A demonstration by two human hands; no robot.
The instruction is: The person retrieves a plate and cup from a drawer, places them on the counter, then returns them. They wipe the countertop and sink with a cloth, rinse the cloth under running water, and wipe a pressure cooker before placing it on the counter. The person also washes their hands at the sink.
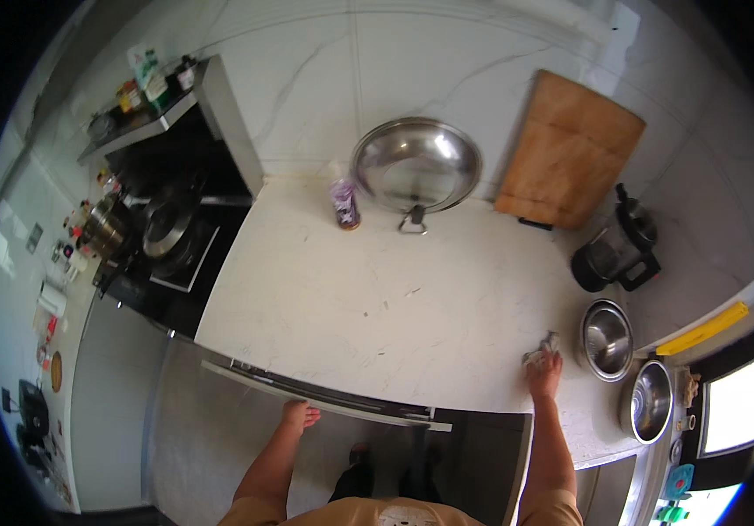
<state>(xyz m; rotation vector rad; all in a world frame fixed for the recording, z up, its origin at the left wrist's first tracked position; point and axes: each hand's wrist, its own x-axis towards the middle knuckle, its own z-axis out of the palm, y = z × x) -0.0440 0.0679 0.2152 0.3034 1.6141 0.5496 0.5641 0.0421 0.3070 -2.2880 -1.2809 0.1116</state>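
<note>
My right hand presses a crumpled grey-white cloth onto the right part of the white countertop. Nothing is in my left hand; its fingers extend beside the front of a slightly pulled-out drawer below the counter edge. Whether the hand touches that drawer front, I cannot tell. Small dark bits and thin streaks are scattered over the middle of the countertop. Two stainless steel bowls, seemingly nested, stand just right of the cloth, and another steel bowl sits nearer me.
Against the tiled wall lean a steel wok lid and a wooden cutting board. A purple-labelled container stands left of the lid. At right is a blender jug. A black cooktop with pots lies left.
</note>
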